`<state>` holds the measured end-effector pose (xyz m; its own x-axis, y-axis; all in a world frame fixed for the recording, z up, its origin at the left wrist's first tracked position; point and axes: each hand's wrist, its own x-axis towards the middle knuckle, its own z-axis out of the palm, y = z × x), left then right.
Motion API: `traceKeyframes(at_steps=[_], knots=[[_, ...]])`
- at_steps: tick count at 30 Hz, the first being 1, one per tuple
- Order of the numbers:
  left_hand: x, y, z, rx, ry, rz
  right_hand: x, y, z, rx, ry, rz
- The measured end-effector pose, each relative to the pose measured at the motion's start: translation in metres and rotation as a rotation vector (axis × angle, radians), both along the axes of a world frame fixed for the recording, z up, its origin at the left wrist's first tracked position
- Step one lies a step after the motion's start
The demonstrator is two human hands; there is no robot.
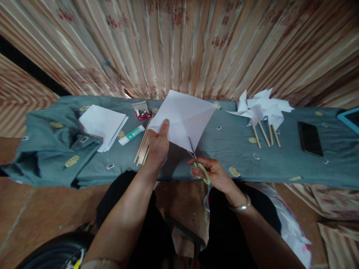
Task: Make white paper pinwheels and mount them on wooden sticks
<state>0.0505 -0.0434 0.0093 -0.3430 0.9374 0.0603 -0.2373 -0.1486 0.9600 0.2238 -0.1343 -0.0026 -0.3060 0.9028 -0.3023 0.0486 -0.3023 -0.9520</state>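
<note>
My left hand (159, 141) grips a square sheet of white paper (186, 116) by its left corner, thumb on top. The sheet is held up over the table, one corner toward me, with faint diagonal creases. My right hand (214, 172) has its fingers in the pale green handles of a pair of scissors (200, 167). The scissor blades meet the paper's near corner, one blade lying over its face. Just left of the paper, wooden sticks (143, 147) lie in a bundle, partly hidden by my left hand.
A glue stick (131, 135), a small red box of metal pins (141, 112) and stacked white paper (102, 125) lie to the left. Several paper pinwheels on sticks (262, 108), a phone (310, 139) and a blue-edged device (350, 118) are to the right. A curtain (179, 48) hangs behind the cloth-covered table (224, 142).
</note>
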Motion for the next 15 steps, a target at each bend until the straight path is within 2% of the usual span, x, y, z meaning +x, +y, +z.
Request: traceKeyframes(at_steps=[6, 15], knots=[[0.0074, -0.0051, 0.0054, 0.041, 0.019, -0.009, 0.0008, -0.0007, 0.0041, 0.04, -0.063, 0.003], [0.008, -0.0072, 0.0034, 0.074, 0.045, -0.007, 0.0008, -0.0006, 0.0029, 0.053, -0.077, -0.001]])
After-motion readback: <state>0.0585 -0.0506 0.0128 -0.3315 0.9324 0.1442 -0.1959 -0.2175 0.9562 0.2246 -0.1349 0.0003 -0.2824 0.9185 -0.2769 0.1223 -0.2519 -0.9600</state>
